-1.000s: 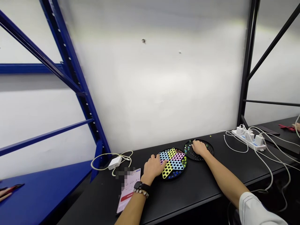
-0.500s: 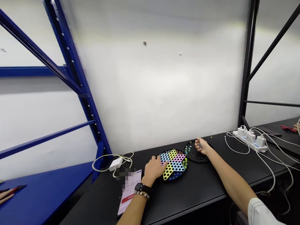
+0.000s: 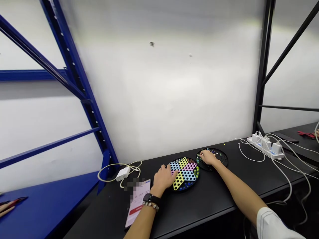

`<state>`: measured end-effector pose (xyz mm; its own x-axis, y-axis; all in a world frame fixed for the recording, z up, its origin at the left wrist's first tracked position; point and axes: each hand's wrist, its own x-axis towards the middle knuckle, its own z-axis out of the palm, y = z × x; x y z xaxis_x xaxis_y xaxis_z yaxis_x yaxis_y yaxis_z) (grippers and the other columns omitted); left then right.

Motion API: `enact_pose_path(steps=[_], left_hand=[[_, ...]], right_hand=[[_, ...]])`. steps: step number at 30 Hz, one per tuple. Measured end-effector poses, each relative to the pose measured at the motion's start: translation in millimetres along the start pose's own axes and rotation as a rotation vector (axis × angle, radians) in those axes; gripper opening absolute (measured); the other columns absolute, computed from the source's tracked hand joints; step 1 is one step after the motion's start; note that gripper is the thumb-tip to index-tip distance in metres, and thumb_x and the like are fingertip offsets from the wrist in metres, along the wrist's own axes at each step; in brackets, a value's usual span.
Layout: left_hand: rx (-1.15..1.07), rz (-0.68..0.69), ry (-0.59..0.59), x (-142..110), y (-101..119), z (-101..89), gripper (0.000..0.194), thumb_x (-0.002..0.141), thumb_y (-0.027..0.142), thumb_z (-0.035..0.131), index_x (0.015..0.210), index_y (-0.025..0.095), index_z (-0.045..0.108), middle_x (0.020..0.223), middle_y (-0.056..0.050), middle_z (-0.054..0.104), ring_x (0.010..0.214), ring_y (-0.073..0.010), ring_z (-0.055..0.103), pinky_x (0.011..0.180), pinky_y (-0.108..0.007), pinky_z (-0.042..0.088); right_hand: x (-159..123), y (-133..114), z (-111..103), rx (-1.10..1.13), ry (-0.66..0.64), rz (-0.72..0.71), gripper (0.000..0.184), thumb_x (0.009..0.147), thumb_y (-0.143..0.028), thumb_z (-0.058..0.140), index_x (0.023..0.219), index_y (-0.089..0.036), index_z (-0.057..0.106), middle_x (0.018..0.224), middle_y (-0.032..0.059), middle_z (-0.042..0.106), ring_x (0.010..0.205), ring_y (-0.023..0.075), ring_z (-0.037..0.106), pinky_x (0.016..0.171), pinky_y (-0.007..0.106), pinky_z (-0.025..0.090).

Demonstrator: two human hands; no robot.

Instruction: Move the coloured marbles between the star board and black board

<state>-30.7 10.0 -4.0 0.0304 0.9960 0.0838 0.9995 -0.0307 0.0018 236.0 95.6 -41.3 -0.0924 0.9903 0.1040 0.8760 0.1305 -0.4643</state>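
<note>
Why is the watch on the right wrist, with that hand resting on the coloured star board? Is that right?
No, the watch is on the left wrist, not the right, as the head view shows. That left hand does rest on the coloured star board.

Both arms reach up from bottom edge of frame toward centre. Left hand [image 3: 163, 176] low centre, palm down, loosely curled. Left wrist [image 3: 155, 192] carries dark watch [image 3: 149, 199] and beaded bracelet [image 3: 151, 205]. Right hand [image 3: 208, 157] farther right and higher, palm down, cupped, angled left. Bare right forearm [image 3: 241, 190] runs diagonally to white sleeve [image 3: 274, 224] at lower right.
</note>
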Motion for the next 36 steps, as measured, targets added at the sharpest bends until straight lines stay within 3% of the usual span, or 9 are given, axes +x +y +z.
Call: enact_pose_path(steps=[7, 12, 16, 18, 20, 23, 28, 32, 36], left_hand=[[-0.002, 0.008, -0.002, 0, 0, 0.3, 0.053, 0.092, 0.051, 0.034, 0.123, 0.013, 0.054, 0.117, -0.018, 0.058, 0.109, -0.0312, 0.06, 0.086, -0.04, 0.047], [-0.009, 0.017, 0.009, 0, -1, 1.6, 0.053, 0.091, 0.051, 0.035, 0.122, 0.012, 0.055, 0.117, -0.018, 0.058, 0.108, -0.0317, 0.059, 0.085, -0.04, 0.047], [-0.004, 0.012, 0.002, 1, -2, 3.3, 0.053, 0.091, 0.052, 0.034, 0.122, 0.014, 0.055, 0.117, -0.018, 0.058, 0.109, -0.0308, 0.059, 0.086, -0.04, 0.046], [0.0, 0.007, 0.0, 1, -2, 3.1, 0.053, 0.092, 0.053, 0.033, 0.122, 0.015, 0.055, 0.117, -0.017, 0.058, 0.109, -0.0304, 0.059, 0.087, -0.04, 0.046], [0.003, 0.008, 0.002, 0, -1, 2.0, 0.054, 0.092, 0.053, 0.033, 0.122, 0.015, 0.055, 0.117, -0.018, 0.058, 0.109, -0.0307, 0.059, 0.087, -0.04, 0.046], [-0.001, 0.013, 0.002, -1, 0, 0.1, 0.055, 0.092, 0.053, 0.033, 0.122, 0.012, 0.055, 0.117, -0.018, 0.058, 0.109, -0.032, 0.059, 0.086, -0.04, 0.046], [0.0, 0.006, -0.005, 1, -1, 1.1, 0.055, 0.091, 0.053, 0.034, 0.122, 0.013, 0.055, 0.118, -0.018, 0.058, 0.109, -0.0317, 0.06, 0.087, -0.04, 0.047], [0.005, 0.01, -0.004, 2, -1, 2.4, 0.054, 0.091, 0.054, 0.033, 0.12, 0.014, 0.055, 0.117, -0.018, 0.058, 0.108, -0.0313, 0.06, 0.087, -0.04, 0.047], [0.004, 0.015, -0.007, 2, -1, 2.1, 0.054, 0.092, 0.053, 0.033, 0.121, 0.013, 0.055, 0.118, -0.018, 0.058, 0.108, -0.0319, 0.06, 0.087, -0.041, 0.047]], right_hand=[[4, 8, 1, 0.061, -0.008, 0.031, 0.02, 0.087, -0.035, 0.054, 0.092, -0.021, 0.068, 0.101, 0.0078, 0.07, 0.098, 0.0224, 0.063, 0.075, 0.027, 0.04], [7, 9, 2, 0.123, -0.006, 0.037, 0.03, 0.084, -0.037, 0.058, 0.061, -0.019, 0.053, 0.068, 0.005, 0.062, 0.075, 0.0195, 0.061, 0.063, 0.025, 0.036], [9, 8, -4, 0.534, 0.093, 0.104, 0.032, 0.088, -0.039, 0.046, 0.062, -0.021, 0.043, 0.053, -0.0014, 0.044, 0.051, 0.0131, 0.045, 0.05, 0.023, 0.03], [9, 7, -9, 0.792, 0.092, 0.2, 0.028, 0.091, -0.039, 0.035, 0.07, -0.022, 0.042, 0.052, -0.0042, 0.039, 0.042, 0.0108, 0.034, 0.043, 0.022, 0.024], [8, 6, -13, 0.902, 0.07, 0.248, 0.028, 0.092, -0.039, 0.026, 0.074, -0.023, 0.04, 0.052, -0.0052, 0.039, 0.038, 0.0099, 0.027, 0.04, 0.022, 0.02], [5, 5, -12, 0.792, 0.075, 0.203, 0.03, 0.091, -0.041, 0.03, 0.069, -0.023, 0.04, 0.052, -0.0043, 0.04, 0.041, 0.01, 0.029, 0.042, 0.022, 0.023], [-6, -9, -2, 0.366, 0.084, -0.011, 0.036, 0.086, -0.04, 0.051, 0.057, -0.019, 0.05, 0.06, 0.0023, 0.054, 0.064, 0.0149, 0.052, 0.058, 0.023, 0.034], [-18, -24, -3, 0.05, 0.055, -0.066, 0.038, 0.093, -0.045, 0.045, 0.072, -0.019, 0.062, 0.082, 0.009, 0.065, 0.084, 0.0207, 0.061, 0.067, 0.026, 0.037], [-23, -28, -6, -0.061, 0.027, -0.08, 0.027, 0.094, -0.037, 0.046, 0.089, -0.019, 0.065, 0.098, 0.0113, 0.066, 0.092, 0.0225, 0.062, 0.073, 0.028, 0.039]])
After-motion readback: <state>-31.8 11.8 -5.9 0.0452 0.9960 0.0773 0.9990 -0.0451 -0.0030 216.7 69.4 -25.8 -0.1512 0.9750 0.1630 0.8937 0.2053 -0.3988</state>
